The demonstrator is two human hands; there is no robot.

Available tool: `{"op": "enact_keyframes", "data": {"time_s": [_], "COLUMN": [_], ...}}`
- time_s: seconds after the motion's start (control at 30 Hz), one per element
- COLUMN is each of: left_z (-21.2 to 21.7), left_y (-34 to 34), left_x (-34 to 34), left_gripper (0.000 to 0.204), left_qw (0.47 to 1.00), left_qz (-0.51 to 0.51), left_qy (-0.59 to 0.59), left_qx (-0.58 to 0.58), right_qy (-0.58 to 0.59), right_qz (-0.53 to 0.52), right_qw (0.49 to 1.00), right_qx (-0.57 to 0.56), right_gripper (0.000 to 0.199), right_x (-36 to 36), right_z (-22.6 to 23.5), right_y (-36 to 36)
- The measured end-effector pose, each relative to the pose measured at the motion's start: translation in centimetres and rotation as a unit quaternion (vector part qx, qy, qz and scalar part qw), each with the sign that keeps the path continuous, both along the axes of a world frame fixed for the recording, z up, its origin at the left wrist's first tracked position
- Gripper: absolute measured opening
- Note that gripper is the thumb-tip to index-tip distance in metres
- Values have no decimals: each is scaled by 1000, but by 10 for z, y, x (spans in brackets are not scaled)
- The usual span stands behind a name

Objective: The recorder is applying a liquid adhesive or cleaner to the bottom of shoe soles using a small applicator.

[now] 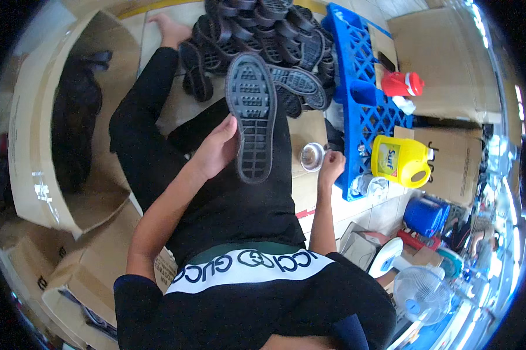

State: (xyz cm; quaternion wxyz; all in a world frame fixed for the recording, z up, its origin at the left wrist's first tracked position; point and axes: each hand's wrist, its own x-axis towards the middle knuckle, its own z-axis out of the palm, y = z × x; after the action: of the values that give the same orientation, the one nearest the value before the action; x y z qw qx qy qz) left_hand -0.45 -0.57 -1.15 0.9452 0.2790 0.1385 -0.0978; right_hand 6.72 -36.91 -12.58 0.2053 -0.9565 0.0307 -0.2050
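My left hand (pixel 215 147) grips a dark grey shoe sole (pixel 256 131) by its left edge. The sole stands upright above my lap, its raised, gridded face toward me. To the right, my right hand (pixel 331 168) is closed beside a small round metal bowl (pixel 303 158). What its fingers hold at the bowl's rim is too small to make out. The bowl has something brownish inside and rests on a flat cardboard piece (pixel 307 189). Just beyond the held sole lies another sole (pixel 302 84), and farther off is a heap of dark soles (pixel 268 35).
A blue plastic pallet (pixel 353 105) on the right bears a red jug (pixel 400 83) and a yellow detergent bottle (pixel 400 160). On the left stands an open cardboard box (pixel 32 146) with dark things inside. A fan (pixel 420 294) is at the lower right. My legs are spread on the floor.
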Motion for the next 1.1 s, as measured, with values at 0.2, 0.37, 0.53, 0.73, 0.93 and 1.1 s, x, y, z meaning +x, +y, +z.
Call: {"op": "enact_keyframes", "data": {"time_s": [0.2,0.37,0.53,0.73,0.93,1.1], "left_z": [21,15,16,21,19,17], "left_y": [7,9,10,14,14,15], "left_x": [1,-4,-6,-9,-11,-11], "left_gripper": [76,73,70,71,69,68], "left_qw": [988,977,978,979,980,977], "left_qz": [-95,-117,-112,-120,-120,-141], "left_qy": [-103,-137,-143,-133,-139,-131], "left_qx": [-66,-118,-101,-94,-81,-90], "right_qy": [118,298,267,210,219,215], "right_qz": [-62,186,273,285,281,289], "right_qw": [712,599,707,735,740,755], "right_qx": [690,720,595,578,570,548], "right_gripper": [19,18,16,19,20,20], "right_x": [37,37,27,31,32,32], "right_z": [99,186,222,220,220,224], "right_y": [74,166,242,263,270,276]}}
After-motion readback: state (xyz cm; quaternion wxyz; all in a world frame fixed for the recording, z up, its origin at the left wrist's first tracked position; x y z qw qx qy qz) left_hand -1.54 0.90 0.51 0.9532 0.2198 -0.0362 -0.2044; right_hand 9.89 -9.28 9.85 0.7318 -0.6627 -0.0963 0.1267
